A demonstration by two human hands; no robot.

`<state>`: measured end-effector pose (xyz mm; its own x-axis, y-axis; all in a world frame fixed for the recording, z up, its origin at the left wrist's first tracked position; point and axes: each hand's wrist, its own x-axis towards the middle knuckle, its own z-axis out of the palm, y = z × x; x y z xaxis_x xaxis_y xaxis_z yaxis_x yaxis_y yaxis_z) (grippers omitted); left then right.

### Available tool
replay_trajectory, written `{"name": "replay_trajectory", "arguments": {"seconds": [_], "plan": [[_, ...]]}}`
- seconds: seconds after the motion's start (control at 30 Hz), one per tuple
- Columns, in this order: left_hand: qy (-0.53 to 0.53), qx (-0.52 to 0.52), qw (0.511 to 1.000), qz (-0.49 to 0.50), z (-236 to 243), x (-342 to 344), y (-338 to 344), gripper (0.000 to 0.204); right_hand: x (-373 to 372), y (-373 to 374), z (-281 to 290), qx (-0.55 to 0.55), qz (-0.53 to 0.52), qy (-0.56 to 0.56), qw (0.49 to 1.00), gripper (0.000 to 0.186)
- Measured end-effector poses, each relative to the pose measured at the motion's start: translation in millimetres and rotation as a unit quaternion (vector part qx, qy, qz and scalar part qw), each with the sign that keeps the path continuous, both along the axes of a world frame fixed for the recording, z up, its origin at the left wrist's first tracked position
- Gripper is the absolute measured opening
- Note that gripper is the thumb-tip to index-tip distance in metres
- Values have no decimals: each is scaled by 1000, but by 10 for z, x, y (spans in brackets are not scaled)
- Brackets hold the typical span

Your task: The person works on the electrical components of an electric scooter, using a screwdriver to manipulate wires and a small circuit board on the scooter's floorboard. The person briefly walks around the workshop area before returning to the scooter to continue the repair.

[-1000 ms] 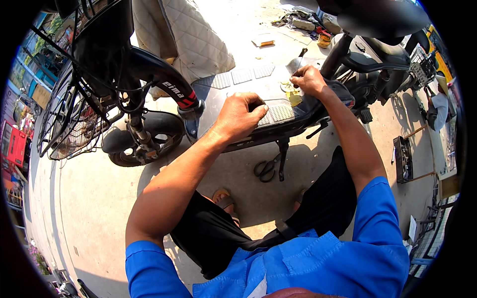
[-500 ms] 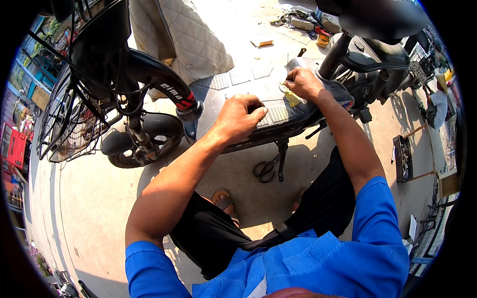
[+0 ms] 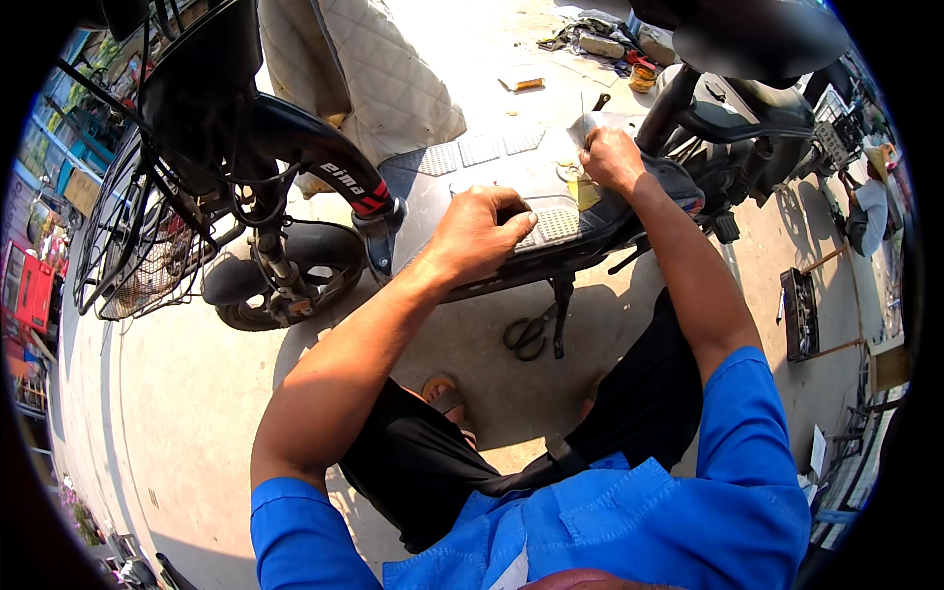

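Over the grey footboard [image 3: 433,165] of an electric scooter, my left hand [image 3: 484,234] is closed, thumb and fingertips pressed together. Whatever it may pinch is too small to make out. Farther right, my right hand [image 3: 614,159] is closed in a pinch at the seat end of the footboard. A thin, rod-like thing [image 3: 582,106] sticks up from its fingers; its kind is unclear. Just below that hand, a small yellow piece [image 3: 587,193] lies on the footboard beside a small ring-like thing [image 3: 567,169].
Black-handled scissors [image 3: 526,339] lie on the ground by the kickstand [image 3: 560,320]. The front wheel [image 3: 285,280] and a wire basket [image 3: 147,270] are at left. A quilted cover [image 3: 393,88] hangs behind the footboard. Another person [image 3: 870,206] is at far right, near a tool box [image 3: 799,315].
My right hand has shifted a little to the right with the thin rod, uncovering more of the yellow piece. My left hand has barely moved.
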<state>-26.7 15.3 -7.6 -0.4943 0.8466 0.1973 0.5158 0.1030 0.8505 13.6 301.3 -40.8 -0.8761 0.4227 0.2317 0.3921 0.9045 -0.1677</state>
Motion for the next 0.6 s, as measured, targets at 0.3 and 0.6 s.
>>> {"name": "replay_trajectory", "arguments": {"seconds": [0.3,0.6], "plan": [[-10,-22,1000,1,18,1,-42,21,-18,-61,7,-41,12,-22,999,23],[-17,-23,1000,-13,24,22,-44,20,-28,-81,-55,13,44,20,999,23]]}}
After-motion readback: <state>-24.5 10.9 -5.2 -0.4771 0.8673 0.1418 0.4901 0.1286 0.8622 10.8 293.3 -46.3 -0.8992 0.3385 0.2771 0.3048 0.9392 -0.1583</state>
